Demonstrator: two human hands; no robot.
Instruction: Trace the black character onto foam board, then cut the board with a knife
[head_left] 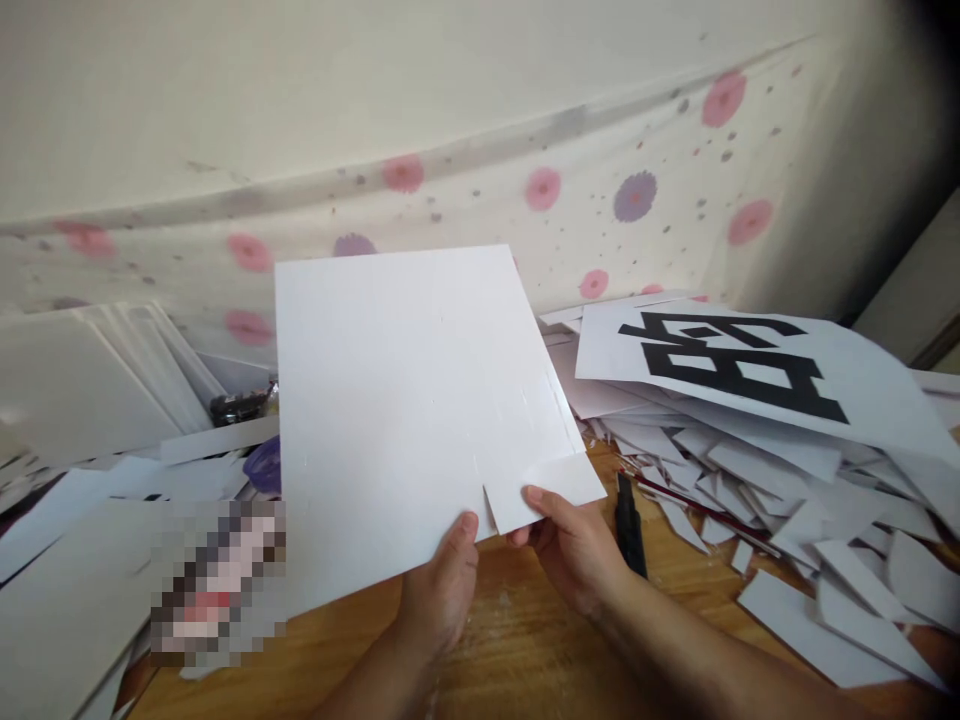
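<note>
A large white foam board [390,400] is raised above the wooden table [517,640], tilted toward me. My left hand [444,580] grips its lower edge, thumb on the front face and fingers hidden behind. Just to the right, my right hand [566,545] pinches the board's lower right corner flap [547,490]. A short slit separates that flap from the rest of the board at the bottom edge, and a crease or cut line runs along its top. A black utility knife [630,525] lies on the table beside my right wrist.
White offcuts [750,480] are heaped on the right, under a sheet printed with a large black character [735,360]. More white boards [75,380] lean at the left, near a purple object [264,465]. A flowered cloth [480,190] covers the lower wall behind.
</note>
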